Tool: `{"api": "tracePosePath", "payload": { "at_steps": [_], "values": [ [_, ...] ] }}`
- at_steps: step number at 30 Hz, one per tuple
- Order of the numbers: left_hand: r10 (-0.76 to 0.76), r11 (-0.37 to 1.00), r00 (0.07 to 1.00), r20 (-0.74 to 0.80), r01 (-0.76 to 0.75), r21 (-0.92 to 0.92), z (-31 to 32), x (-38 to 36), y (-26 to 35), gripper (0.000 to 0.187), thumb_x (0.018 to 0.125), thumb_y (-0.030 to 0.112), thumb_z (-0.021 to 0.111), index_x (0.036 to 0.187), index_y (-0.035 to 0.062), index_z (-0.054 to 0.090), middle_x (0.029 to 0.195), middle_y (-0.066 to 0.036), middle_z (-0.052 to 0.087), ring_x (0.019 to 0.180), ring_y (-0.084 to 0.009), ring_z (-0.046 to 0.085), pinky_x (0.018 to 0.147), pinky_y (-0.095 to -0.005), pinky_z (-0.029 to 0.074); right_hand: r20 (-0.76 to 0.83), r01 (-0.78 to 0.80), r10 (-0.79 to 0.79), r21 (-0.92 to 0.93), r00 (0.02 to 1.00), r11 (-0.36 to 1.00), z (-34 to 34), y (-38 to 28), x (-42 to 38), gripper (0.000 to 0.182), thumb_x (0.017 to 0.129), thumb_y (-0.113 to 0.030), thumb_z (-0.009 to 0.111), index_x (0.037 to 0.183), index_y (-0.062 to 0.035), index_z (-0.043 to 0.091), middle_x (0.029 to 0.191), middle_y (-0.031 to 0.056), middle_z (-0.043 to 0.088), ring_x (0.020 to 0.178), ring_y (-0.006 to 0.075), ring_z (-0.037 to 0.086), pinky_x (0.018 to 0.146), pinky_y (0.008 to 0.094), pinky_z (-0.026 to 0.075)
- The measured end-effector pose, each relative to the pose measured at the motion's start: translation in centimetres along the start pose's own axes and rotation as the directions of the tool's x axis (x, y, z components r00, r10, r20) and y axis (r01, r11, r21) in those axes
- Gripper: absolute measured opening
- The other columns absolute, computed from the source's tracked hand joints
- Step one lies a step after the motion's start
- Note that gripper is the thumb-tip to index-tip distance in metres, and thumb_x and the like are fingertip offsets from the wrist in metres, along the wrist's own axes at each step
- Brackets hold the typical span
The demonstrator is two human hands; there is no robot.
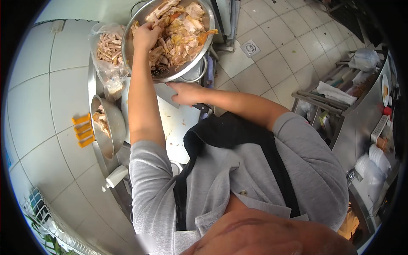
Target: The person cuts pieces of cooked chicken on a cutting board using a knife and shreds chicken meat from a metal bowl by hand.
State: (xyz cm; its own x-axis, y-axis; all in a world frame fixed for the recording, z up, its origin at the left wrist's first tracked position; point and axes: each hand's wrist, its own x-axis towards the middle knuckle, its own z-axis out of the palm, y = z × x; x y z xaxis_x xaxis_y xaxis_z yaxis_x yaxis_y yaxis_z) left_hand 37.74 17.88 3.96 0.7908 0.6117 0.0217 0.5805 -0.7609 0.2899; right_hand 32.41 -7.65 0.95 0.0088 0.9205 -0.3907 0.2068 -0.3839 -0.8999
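A large steel colander (126, 42) stands at the top of the view, heaped with cooked chicken pieces (187, 38). My left hand (145, 37) reaches into its left side, fingers curled into the meat; their tips are hidden. Below the rim, my right hand (186, 93) is over the white cutting board (176, 127), holding nothing that shows, its index finger stretched out. Beside it lies a cleaver, its grey blade (165, 90) partly under the hand and its black handle (203, 107) to the right. Small scraps dot the board.
Left of the colander sits a clear plastic bag (109, 46) of meat strips. A steel bowl (114, 125) with meat pieces leans near yellow wall hooks (83, 129). There is a white bottle (115, 176) at lower left. Shelving (340, 93) and a floor drain (250, 48) are at right.
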Motion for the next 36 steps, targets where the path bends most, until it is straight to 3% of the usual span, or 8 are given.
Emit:
{"api": "tracePosePath", "payload": {
  "at_steps": [3, 6, 9, 17, 22, 26, 30, 36],
  "values": [
    [-0.054, 0.968, 0.997, -0.059, 0.038, -0.249, -0.5, -0.6, -2.0, 0.033, 0.088, 0.034, 0.072, 0.106, 0.0080, 0.081, 0.089, -0.010, 0.079, 0.082, -0.0228, 0.073, 0.076, -0.0367, 0.055, -0.017, 0.013, -0.012, 0.029, 1.000, 1.000, 0.1, 0.1, -0.2, 0.078, 0.094, -0.022, 0.053, 0.166, -0.0072, 0.028, 0.097, 0.0197, 0.073, 0.060, 0.0233, 0.068, 0.063, 0.0400, 0.059],
    [-0.084, 0.684, 0.996, 0.000, 0.058, -0.727, -1.9, -0.4, -3.8, 0.026, 0.094, 0.020, 0.073, 0.106, -0.0015, 0.078, 0.090, -0.001, 0.076, 0.077, -0.0099, 0.064, 0.071, -0.0262, 0.050, -0.013, -0.003, 0.003, -0.002, 1.000, 1.000, 0.1, 0.0, -0.1, 0.079, 0.094, -0.023, 0.055, 0.166, -0.0069, 0.028, 0.089, 0.0174, 0.073, 0.058, 0.0231, 0.067, 0.062, 0.0395, 0.058],
    [-0.041, 0.484, 0.997, 0.065, 0.077, -0.872, -6.4, -3.1, -1.9, 0.023, 0.097, 0.019, 0.072, 0.112, 0.0023, 0.076, 0.098, 0.001, 0.074, 0.080, -0.0074, 0.060, 0.078, -0.0238, 0.049, -0.038, 0.016, -0.016, -0.006, 0.999, 1.000, 0.4, 0.3, 0.2, 0.079, 0.094, -0.024, 0.056, 0.166, -0.0068, 0.029, 0.080, 0.0148, 0.072, 0.054, 0.0228, 0.065, 0.061, 0.0391, 0.058],
    [-0.169, 0.688, 0.965, -0.199, -0.029, -0.725, -13.2, -16.4, -1.9, 0.031, 0.095, 0.019, 0.076, 0.120, -0.0003, 0.077, 0.095, -0.001, 0.076, 0.081, -0.0073, 0.064, 0.076, -0.0234, 0.050, -0.064, 0.046, -0.038, 0.134, 0.997, 0.990, 1.2, 1.3, 1.3, 0.080, 0.093, -0.018, 0.060, 0.166, -0.0073, 0.029, 0.067, 0.0080, 0.063, 0.048, 0.0169, 0.058, 0.048, 0.0343, 0.053],
    [-0.105, 0.961, 0.893, -0.438, -0.022, -0.274, -8.8, -28.8, -5.4, 0.028, 0.090, 0.011, 0.079, 0.118, 0.0110, 0.080, 0.105, -0.007, 0.076, 0.091, -0.0209, 0.070, 0.082, -0.0333, 0.056, -0.062, 0.031, -0.020, 0.174, 0.998, 0.984, 1.9, 1.8, 2.1, 0.080, 0.095, -0.019, 0.065, 0.166, -0.0053, 0.029, 0.065, 0.0066, 0.060, 0.047, 0.0150, 0.055, 0.044, 0.0335, 0.049],
    [-0.149, 0.988, 0.959, -0.242, 0.151, -0.010, -1.8, -38.2, -6.9, 0.045, 0.082, 0.007, 0.077, 0.126, 0.0163, 0.075, 0.120, -0.009, 0.073, 0.112, -0.0313, 0.068, 0.096, -0.0419, 0.055, -0.067, 0.023, -0.013, 0.145, 0.998, 0.989, 1.9, 1.5, 2.0, 0.080, 0.097, -0.019, 0.067, 0.165, -0.0013, 0.029, 0.068, 0.0078, 0.061, 0.045, 0.0145, 0.054, 0.044, 0.0325, 0.047],
    [-0.412, 0.906, 0.840, -0.355, 0.418, -0.061, 1.0, -42.9, -6.8, 0.042, 0.086, 0.016, 0.077, 0.128, 0.0132, 0.073, 0.122, -0.012, 0.073, 0.116, -0.0322, 0.067, 0.099, -0.0450, 0.053, -0.033, -0.001, 0.004, 0.087, 0.999, 0.996, 2.0, 1.6, 2.5, 0.079, 0.095, -0.016, 0.065, 0.164, -0.0012, 0.029, 0.072, 0.0075, 0.062, 0.049, 0.0139, 0.056, 0.044, 0.0311, 0.047],
    [-0.484, 0.875, 0.770, -0.416, 0.442, -0.198, 4.1, -41.2, -6.2, 0.042, 0.089, 0.030, 0.078, 0.126, 0.0129, 0.074, 0.116, -0.010, 0.075, 0.116, -0.0314, 0.066, 0.099, -0.0442, 0.051, -0.016, 0.056, -0.056, 0.010, 0.998, 0.998, 1.4, 0.7, 1.7, 0.084, 0.093, -0.013, 0.063, 0.167, -0.0044, 0.024, 0.069, 0.0052, 0.061, 0.050, 0.0114, 0.055, 0.045, 0.0306, 0.048]
  ]
}}
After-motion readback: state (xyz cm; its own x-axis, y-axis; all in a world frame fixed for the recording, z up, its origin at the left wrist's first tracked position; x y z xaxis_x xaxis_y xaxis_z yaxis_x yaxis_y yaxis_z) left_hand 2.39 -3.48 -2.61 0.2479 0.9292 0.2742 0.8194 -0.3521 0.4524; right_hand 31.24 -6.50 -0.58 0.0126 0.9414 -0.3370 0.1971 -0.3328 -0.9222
